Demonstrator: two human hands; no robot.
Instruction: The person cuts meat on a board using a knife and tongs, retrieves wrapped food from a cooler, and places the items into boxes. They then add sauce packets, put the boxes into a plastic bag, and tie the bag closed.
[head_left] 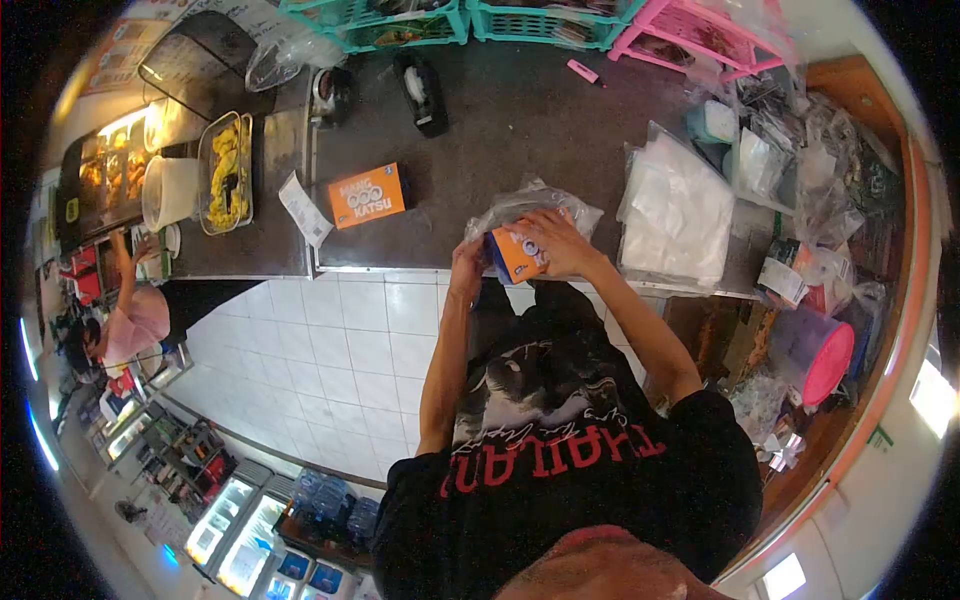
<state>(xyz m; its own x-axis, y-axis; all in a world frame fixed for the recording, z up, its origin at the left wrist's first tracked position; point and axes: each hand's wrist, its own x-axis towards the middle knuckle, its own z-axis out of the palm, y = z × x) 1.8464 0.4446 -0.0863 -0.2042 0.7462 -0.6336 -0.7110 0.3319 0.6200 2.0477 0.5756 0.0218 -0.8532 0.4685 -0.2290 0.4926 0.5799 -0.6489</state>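
Observation:
An orange and dark-blue food box (518,254) is held between my two hands at the front edge of the dark counter (480,120). My left hand (467,266) is closed at the box's left side. The right hand (556,243) lies over its top and right side, fingers curled round it. A clear plastic bag (578,208) spreads behind and around the box; whether the box is inside it I cannot tell. To the left, another orange box (366,196) with white lettering lies on the counter beside a printed paper slip (305,210).
A stack of clear bags (676,210) lies to the right. At the back are a black tape dispenser (419,95), a pink marker (586,73), teal baskets (555,25) and a pink basket (700,40). A glass tray of yellow food (227,175) stands left, near another person (135,318).

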